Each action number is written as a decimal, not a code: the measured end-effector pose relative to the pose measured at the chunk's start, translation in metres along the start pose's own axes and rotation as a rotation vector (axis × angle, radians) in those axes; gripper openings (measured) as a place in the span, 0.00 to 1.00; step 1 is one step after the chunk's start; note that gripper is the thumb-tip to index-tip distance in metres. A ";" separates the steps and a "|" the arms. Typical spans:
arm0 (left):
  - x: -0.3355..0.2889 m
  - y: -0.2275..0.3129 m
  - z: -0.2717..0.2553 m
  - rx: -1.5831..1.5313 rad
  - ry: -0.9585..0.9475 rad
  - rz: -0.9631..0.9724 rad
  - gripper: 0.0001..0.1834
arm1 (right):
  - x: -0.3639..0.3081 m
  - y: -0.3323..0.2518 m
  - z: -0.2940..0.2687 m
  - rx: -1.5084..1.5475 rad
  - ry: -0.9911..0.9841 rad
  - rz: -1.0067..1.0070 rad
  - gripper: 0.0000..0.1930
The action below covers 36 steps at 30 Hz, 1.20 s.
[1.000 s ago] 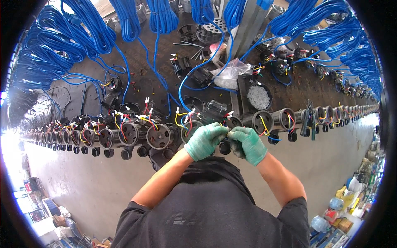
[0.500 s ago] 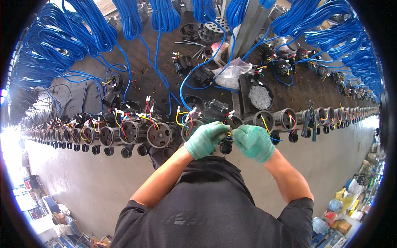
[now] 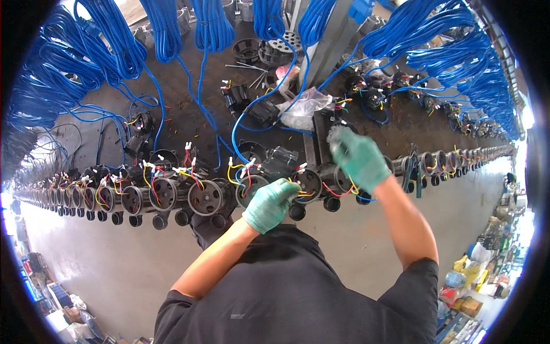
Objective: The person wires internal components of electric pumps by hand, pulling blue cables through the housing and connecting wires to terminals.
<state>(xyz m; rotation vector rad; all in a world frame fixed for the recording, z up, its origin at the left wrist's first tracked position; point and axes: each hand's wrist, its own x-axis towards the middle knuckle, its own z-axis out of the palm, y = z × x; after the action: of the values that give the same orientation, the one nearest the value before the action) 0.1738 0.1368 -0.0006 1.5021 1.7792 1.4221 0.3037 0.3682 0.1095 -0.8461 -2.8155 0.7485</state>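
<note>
My left hand point(image 3: 270, 205), in a green glove, pinches the ends of yellow wires point(image 3: 303, 194) in front of a round black housing point(image 3: 310, 182). The fingertips hide exactly how many wires are held. Further right, my gloved right hand point(image 3: 362, 160) reaches over a black bowl of small clear plastic caps point(image 3: 338, 135). Its fingers are blurred and partly cover the bowl, so their closure is unclear. Below that hand, red, yellow and blue wires point(image 3: 338, 191) stick out from the adjoining housing. A black motor-like block point(image 3: 279, 161) lies just behind my left hand.
A long row of black housings point(image 3: 205, 198) with coloured wires lines the bench's front edge. Blue cable coils point(image 3: 213, 26) hang above. Across the dark bench point(image 3: 189, 132) lie loose black parts and a clear plastic bag point(image 3: 306, 109). A grey metal post point(image 3: 329, 46) rises behind.
My right hand has left my left hand and moved up to the bowl of clear caps. My left hand keeps its pinch on the wires. The whole view has shifted slightly.
</note>
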 end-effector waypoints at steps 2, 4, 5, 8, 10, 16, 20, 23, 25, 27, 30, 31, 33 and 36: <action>0.002 0.002 -0.001 -0.008 0.006 0.002 0.11 | 0.043 0.051 -0.002 -0.205 -0.060 -0.025 0.10; 0.004 0.002 0.001 -0.017 0.006 0.006 0.11 | 0.082 0.110 0.016 -0.468 -0.360 0.022 0.10; 0.004 0.002 0.001 -0.027 -0.002 -0.011 0.10 | 0.103 0.140 0.040 -0.656 -0.548 0.037 0.10; 0.011 0.000 0.008 -0.075 -0.023 0.003 0.10 | 0.133 0.300 0.134 -1.167 -1.019 -0.363 0.15; 0.011 0.000 0.008 -0.110 -0.015 0.021 0.10 | 0.135 0.332 0.167 -1.062 -1.096 -0.474 0.18; 0.007 -0.004 0.006 -0.083 -0.003 -0.017 0.10 | 0.140 0.246 0.157 -0.963 -1.111 -0.238 0.21; 0.006 -0.002 0.003 -0.050 -0.006 -0.020 0.09 | 0.128 0.198 0.104 -0.865 -0.938 0.050 0.19; 0.006 -0.006 0.004 -0.105 0.040 -0.016 0.10 | 0.120 0.188 0.076 -0.802 -0.716 0.271 0.13; 0.008 -0.006 0.005 -0.089 0.016 -0.025 0.10 | 0.099 0.185 0.055 -0.537 -0.390 0.106 0.11; 0.012 0.000 0.005 -0.089 -0.018 -0.044 0.10 | 0.069 0.145 0.015 -0.420 -0.238 -0.014 0.12; 0.009 0.004 -0.003 -0.069 -0.006 -0.100 0.09 | 0.031 0.046 -0.017 0.139 -0.076 0.010 0.06; 0.007 0.005 -0.005 -0.064 -0.002 -0.108 0.09 | 0.011 0.024 -0.019 0.286 -0.064 0.020 0.05; 0.006 0.004 -0.004 -0.069 -0.004 -0.117 0.09 | -0.030 0.009 -0.013 0.556 -0.119 0.025 0.05; 0.006 0.004 -0.002 -0.114 -0.025 -0.143 0.09 | -0.071 -0.009 0.029 0.938 -0.146 0.045 0.04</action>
<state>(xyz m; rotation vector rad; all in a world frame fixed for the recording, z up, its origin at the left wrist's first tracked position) 0.1721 0.1411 0.0051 1.3029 1.7223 1.4030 0.3517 0.3107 0.0908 -0.6671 -2.0967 1.9424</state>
